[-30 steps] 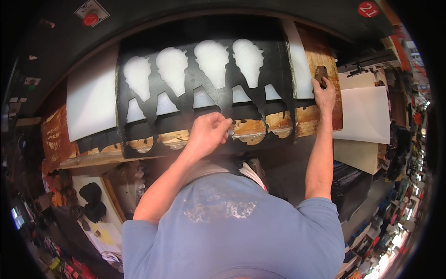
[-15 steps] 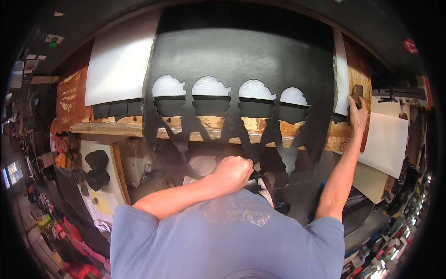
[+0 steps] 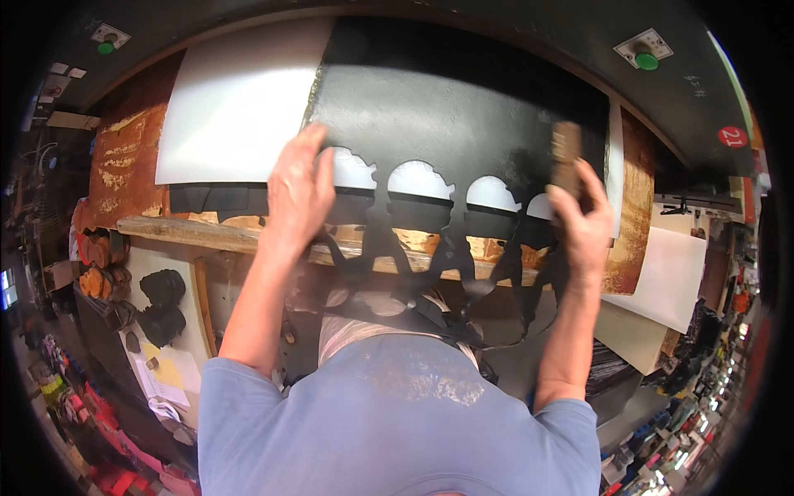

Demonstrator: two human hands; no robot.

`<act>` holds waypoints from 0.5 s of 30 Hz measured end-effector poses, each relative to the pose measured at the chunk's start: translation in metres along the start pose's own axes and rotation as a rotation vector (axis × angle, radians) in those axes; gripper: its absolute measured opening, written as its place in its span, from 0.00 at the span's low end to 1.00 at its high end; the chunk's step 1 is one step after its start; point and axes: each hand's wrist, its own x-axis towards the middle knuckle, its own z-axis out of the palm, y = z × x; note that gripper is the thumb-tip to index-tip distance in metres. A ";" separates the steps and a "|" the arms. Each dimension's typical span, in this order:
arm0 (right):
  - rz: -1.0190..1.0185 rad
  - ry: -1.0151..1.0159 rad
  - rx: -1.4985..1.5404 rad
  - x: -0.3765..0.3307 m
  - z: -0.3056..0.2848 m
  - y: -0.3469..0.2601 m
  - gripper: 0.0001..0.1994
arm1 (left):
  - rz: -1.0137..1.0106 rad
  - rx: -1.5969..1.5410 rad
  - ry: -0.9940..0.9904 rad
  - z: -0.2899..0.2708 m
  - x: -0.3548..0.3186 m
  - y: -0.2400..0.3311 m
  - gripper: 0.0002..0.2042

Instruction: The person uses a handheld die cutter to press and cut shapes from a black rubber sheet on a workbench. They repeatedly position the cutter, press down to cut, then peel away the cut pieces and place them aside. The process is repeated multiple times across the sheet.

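A black sheet (image 3: pixel 447 99) overhangs the front edge of the bench (image 3: pixel 198 234), worn wood (image 3: pixel 124 169) at both ends, left hand (image 3: pixel 299 186) by the sheet's left edge, grip unclear, right hand (image 3: pixel 589 227) holding a brown block (image 3: pixel 566 149).

One head-worn fisheye looks down, close above the blue shirt (image 3: pixel 356 434), toward the black sheet (image 3: pixel 430 103)

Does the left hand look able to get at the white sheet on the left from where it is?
Probably yes: the left hand is by the black sheet's left edge, right next to the exposed white sheet, and nothing visible blocks the way between them.
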 end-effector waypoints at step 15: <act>-0.531 -0.216 -0.402 0.044 0.261 -0.095 0.50 | -0.020 -0.154 0.079 0.014 -0.001 -0.049 0.19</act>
